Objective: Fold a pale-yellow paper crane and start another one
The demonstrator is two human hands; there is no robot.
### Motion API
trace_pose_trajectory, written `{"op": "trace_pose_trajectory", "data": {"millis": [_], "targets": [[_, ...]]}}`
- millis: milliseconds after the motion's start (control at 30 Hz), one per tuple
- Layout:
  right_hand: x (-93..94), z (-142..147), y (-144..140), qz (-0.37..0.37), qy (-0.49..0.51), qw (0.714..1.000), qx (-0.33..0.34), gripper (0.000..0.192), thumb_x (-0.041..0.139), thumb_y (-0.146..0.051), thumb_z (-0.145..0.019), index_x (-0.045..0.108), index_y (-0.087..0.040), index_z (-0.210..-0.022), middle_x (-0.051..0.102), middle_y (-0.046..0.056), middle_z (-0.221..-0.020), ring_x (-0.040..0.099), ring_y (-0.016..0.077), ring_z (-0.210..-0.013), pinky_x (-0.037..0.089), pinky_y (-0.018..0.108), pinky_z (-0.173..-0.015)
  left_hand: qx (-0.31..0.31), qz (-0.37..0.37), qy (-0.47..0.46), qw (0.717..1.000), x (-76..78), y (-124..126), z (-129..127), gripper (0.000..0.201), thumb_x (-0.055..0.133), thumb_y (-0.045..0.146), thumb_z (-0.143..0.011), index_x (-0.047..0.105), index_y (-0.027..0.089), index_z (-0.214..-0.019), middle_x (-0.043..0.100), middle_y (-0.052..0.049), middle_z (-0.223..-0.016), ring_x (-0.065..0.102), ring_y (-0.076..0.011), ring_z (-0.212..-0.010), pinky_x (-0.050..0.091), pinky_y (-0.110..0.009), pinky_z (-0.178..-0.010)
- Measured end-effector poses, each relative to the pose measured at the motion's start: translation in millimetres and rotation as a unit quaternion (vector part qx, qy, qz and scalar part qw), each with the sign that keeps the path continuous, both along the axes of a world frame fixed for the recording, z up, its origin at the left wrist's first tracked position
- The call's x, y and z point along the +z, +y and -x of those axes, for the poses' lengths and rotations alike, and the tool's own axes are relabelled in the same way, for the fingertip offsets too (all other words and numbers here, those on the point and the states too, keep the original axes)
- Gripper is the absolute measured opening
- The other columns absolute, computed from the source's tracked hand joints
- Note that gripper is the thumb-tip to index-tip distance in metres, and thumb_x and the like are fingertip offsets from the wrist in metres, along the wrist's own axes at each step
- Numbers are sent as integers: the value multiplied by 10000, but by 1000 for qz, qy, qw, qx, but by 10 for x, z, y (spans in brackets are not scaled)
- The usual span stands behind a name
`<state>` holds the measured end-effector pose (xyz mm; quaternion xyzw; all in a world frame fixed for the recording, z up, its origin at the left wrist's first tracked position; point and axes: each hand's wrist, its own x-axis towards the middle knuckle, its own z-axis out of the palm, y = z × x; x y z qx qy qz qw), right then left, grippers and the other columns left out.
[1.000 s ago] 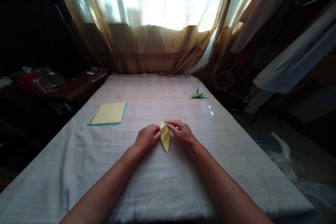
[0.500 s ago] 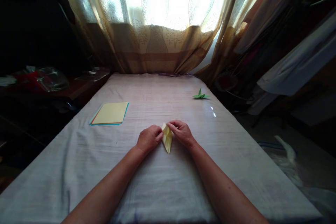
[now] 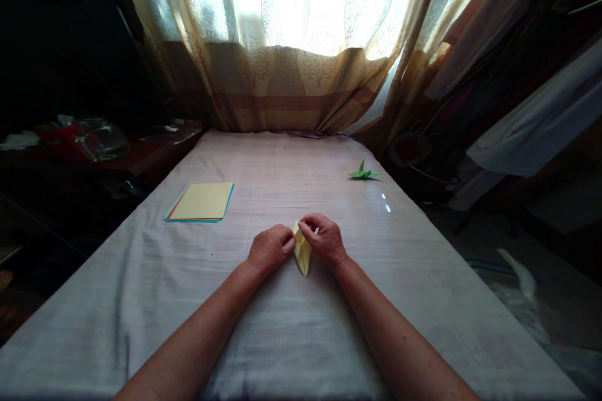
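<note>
- Yellow folded paper: near front-middle of the table, between the two hands, narrow point toward the wearer, crease down its lower half.
- Left hand: fingers curled, thumb and index pinching the paper's left edge (contact spot partly hidden by the fingertips).
- Right hand: thumb and index pinching the paper's upper part, from above and right; can't tell which layer is between them.
- Hands sit close together, paper bridging the gap; both forearms come in from the bottom edge.
- Paper stack: left and farther off, well apart from the left hand. Pale yellow sheet on top, blue and red edges poking out below (not squared up).
- Green folded bird: far right part of the table, one thin point sticking up, wings out sideways.
- Pale cloth: covers the table, wrinkled at left, two bright light spots right of center.
- Patterned curtain: behind the far edge, strongly backlit.
</note>
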<state>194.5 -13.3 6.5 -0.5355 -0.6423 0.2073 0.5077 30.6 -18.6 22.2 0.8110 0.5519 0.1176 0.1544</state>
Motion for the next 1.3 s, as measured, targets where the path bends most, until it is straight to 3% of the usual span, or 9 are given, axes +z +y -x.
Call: {"op": "trace_pose_trajectory", "data": {"millis": [733,933,1033,1167,1300], "targets": [[-122,77,127,90,111,989,-32,383,621,-546,-725,645,-196,-573,608,-3,-545,548,147,-551,437,251,-550,-2,12,8,1000,36,-4,-16,210,501,314,-911,699,243,-901,685,-16,-930,633,-167,-824,430,-238,-688],[-112,42,157,111,120,986,13,553,540,-691,-761,690,-174,-633,642,27,-579,570,155,-549,445,255,-524,3,15,-3,1000,22,6,-8,204,510,323,-906,699,247,-892,694,-10,-928,634,-163,-825,431,-236,-691],[-112,-42,137,118,115,985,46,627,436,-715,-811,729,-167,-728,706,61,-687,630,176,-630,500,277,-598,6,18,-10,1000,21,9,4,198,515,317,-901,700,247,-892,699,-5,-920,630,-157,-819,433,-231,-694],[-140,-185,34,131,84,985,80,445,550,-587,-784,746,-194,-856,754,47,-848,677,192,-763,533,303,-720,9,23,-15,1000,15,17,11,191,524,315,-893,700,242,-894,705,-6,-917,628,-160,-837,434,-230,-703],[-174,-269,-72,141,29,986,77,267,604,-423,-751,747,-221,-851,757,24,-866,682,194,-798,530,309,-755,12,21,-19,1000,-3,27,5,184,526,309,-894,697,240,-894,704,-6,-921,626,-158,-830,430,-235,-700]]}}
